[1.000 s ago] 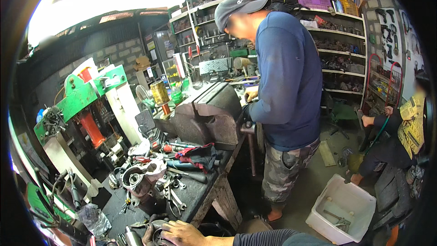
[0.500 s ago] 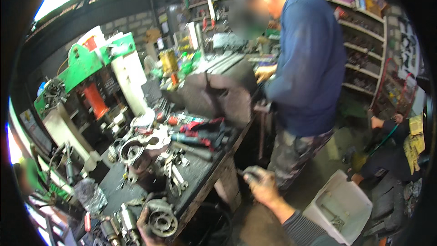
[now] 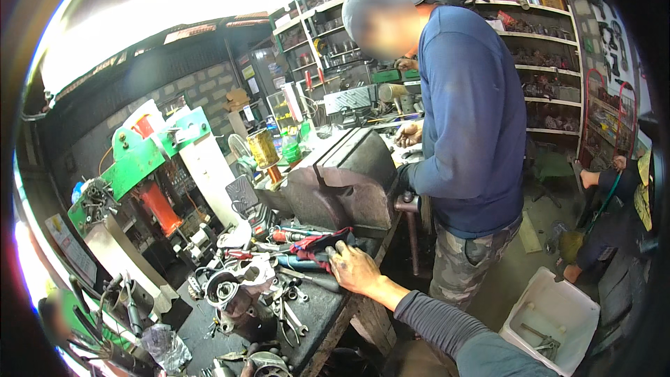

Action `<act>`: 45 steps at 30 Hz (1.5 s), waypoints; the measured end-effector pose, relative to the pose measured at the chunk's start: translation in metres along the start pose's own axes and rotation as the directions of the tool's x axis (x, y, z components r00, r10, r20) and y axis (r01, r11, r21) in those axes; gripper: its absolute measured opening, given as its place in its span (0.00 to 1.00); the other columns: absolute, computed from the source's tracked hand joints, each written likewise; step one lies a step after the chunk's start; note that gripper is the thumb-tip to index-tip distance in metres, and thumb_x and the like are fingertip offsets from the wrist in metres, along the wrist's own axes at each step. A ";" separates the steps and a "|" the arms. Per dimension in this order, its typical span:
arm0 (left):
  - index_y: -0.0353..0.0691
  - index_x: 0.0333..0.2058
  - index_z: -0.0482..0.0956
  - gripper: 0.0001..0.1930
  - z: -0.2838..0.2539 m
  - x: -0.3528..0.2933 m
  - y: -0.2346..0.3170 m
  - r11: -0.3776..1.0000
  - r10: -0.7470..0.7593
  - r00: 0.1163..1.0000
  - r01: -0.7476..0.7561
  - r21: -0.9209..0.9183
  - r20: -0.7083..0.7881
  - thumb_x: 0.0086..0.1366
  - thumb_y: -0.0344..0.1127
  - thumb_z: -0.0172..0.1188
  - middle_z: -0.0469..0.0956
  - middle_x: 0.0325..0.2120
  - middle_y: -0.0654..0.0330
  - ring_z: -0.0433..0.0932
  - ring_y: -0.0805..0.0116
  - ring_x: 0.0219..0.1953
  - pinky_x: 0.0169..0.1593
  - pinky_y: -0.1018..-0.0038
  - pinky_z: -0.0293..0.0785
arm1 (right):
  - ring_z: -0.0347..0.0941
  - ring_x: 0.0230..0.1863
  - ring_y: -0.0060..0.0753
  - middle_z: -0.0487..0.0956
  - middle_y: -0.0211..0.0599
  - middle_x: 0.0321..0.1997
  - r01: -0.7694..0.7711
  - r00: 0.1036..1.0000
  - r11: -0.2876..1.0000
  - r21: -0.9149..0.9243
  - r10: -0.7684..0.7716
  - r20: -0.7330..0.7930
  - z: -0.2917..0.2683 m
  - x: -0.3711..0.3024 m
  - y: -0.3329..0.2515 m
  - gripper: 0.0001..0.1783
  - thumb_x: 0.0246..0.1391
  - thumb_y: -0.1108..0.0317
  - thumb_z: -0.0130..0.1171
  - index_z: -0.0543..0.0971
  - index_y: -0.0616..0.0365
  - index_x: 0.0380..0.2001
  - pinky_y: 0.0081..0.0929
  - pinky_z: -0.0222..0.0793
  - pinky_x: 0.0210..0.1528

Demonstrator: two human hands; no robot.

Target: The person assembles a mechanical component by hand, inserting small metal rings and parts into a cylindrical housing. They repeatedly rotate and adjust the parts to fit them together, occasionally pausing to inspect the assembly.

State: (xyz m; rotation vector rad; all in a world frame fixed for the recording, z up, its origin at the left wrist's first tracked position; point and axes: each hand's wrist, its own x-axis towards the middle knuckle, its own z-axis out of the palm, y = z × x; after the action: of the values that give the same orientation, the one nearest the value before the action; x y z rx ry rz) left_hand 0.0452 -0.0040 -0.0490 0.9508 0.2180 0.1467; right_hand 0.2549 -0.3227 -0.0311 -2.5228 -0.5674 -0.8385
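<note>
Clearly, the right hand touches the cloth — red and black.

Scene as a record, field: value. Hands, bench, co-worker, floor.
right hand: at red-and-black cloth; grip unclear
left hand: mostly cut off at lower edge, by round metal part
workbench: metal housing, wrench, bench vise
co-worker: blue long-sleeved top, standing right of vise
floor: white bin, metal items inside
</note>
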 end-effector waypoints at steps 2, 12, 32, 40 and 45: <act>0.24 0.49 0.80 0.26 -0.001 0.001 -0.001 0.997 -0.003 1.000 0.002 0.072 0.023 0.81 0.46 0.44 0.86 0.41 0.47 0.85 0.54 0.44 0.53 0.62 0.82 | 0.81 0.44 0.55 0.76 0.52 0.49 0.015 1.000 1.000 -0.016 -0.015 -0.012 0.004 -0.004 0.002 0.25 0.66 0.59 0.58 0.78 0.68 0.58 0.45 0.80 0.47; 0.26 0.56 0.78 0.27 0.005 -0.006 0.003 0.997 -0.079 0.996 0.079 -0.002 0.051 0.79 0.48 0.49 0.85 0.45 0.46 0.86 0.51 0.46 0.51 0.58 0.85 | 0.81 0.43 0.41 0.78 0.43 0.46 0.205 0.978 0.960 -0.188 -0.207 0.012 0.000 0.001 0.011 0.18 0.55 0.67 0.59 0.81 0.65 0.47 0.37 0.81 0.42; 0.21 0.53 0.79 0.31 -0.009 0.007 -0.001 0.938 0.158 0.987 -0.148 -0.315 0.009 0.60 0.44 0.52 0.84 0.45 0.34 0.85 0.38 0.44 0.52 0.50 0.84 | 0.82 0.48 0.52 0.85 0.46 0.48 -0.773 0.632 0.511 0.376 0.669 0.392 -0.051 -0.264 -0.039 0.12 0.66 0.60 0.62 0.85 0.54 0.46 0.45 0.76 0.50; 0.35 0.57 0.79 0.28 0.003 -0.023 0.018 0.919 0.272 0.956 -0.293 -0.263 -0.111 0.75 0.54 0.46 0.85 0.48 0.47 0.86 0.45 0.47 0.52 0.40 0.84 | 0.83 0.51 0.46 0.87 0.43 0.46 -0.663 0.720 0.599 0.449 0.674 0.164 -0.054 -0.330 -0.057 0.09 0.64 0.65 0.67 0.88 0.53 0.45 0.39 0.76 0.57; 0.34 0.56 0.79 0.28 0.014 -0.038 0.003 0.947 0.181 0.982 -0.187 -0.261 -0.045 0.76 0.54 0.48 0.85 0.48 0.47 0.86 0.48 0.47 0.49 0.49 0.85 | 0.83 0.52 0.48 0.87 0.45 0.45 -0.588 0.802 0.667 0.457 0.554 0.223 -0.058 -0.294 -0.074 0.10 0.64 0.65 0.64 0.87 0.56 0.43 0.40 0.76 0.56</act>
State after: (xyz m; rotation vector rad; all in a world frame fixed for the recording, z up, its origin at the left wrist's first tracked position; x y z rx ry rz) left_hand 0.0120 -0.0213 -0.0343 0.7026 0.1243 0.3495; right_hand -0.0241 -0.3620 -0.1559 -2.0321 0.0292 -0.3045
